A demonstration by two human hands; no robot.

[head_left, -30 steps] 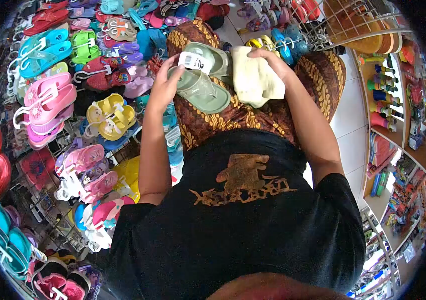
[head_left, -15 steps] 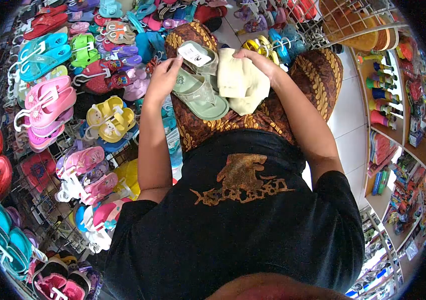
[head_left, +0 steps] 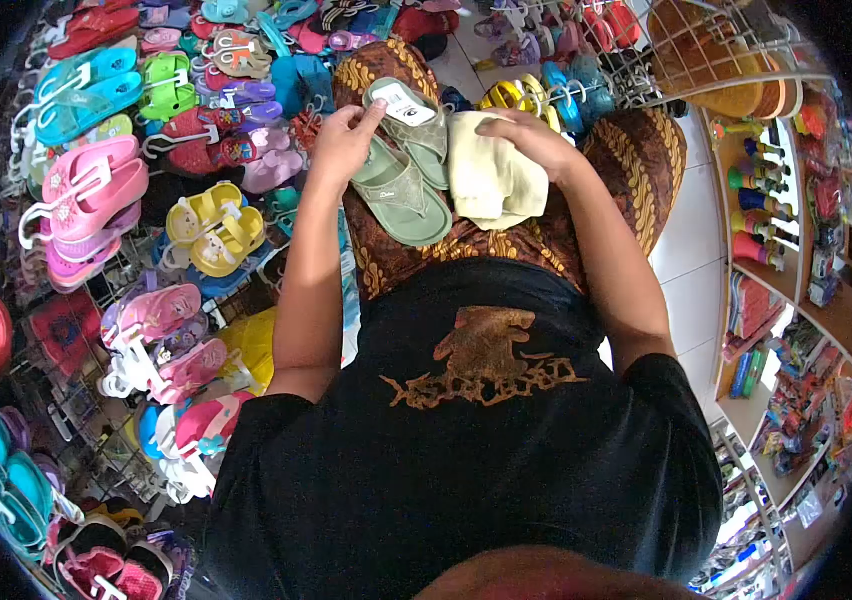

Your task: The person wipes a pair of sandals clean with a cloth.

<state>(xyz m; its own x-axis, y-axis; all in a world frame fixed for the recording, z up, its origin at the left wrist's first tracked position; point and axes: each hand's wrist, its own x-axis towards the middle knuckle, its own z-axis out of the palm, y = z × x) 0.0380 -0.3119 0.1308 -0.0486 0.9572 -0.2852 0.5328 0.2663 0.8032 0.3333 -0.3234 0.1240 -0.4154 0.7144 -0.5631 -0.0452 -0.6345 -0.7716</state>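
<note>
A pair of sage-green flip-flops lies over my lap, with a white tag on the upper one. My left hand pinches the pair at its left side, thumb near the tag. Just right of the sandals is a folded pale yellow cloth. My right hand grips the cloth from above; its fingertips rest on the top and the cloth partly hides the thumb. Cloth and sandals are side by side, close to the right-hand sandal's edge.
Pink clogs, yellow sandals and other hanging footwear crowd the rack on the left. Yellow sandals hang ahead of my knees. A wire basket is at upper right, with shelves of small goods below it.
The cloth has shifted slightly right and lies more compactly, its lower end no longer trailing. My right hand has turned over its top. The sandals have moved a little, still in my left hand.
</note>
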